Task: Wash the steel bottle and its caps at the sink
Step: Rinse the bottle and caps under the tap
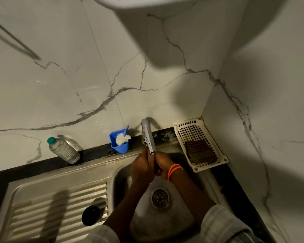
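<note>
The steel bottle [91,215] stands upright on the ribbed drainboard [42,207], left of the sink basin [123,174]; I look down into its dark open mouth. Over the basin, my left hand [141,170] and my right hand [163,163] meet right under the tap spout [148,137]. Their fingers curl round a small dark cap [157,170], of which only a thin sliver shows between the palms. An orange band sits on my right wrist. No second cap is in view.
A clear plastic bottle [64,150] with a green lid leans against the marble wall at the back left. A blue holder [120,142] with a white brush stands beside the tap. A cream slotted tray [200,142] lies in the right corner. The drain [159,198] is open.
</note>
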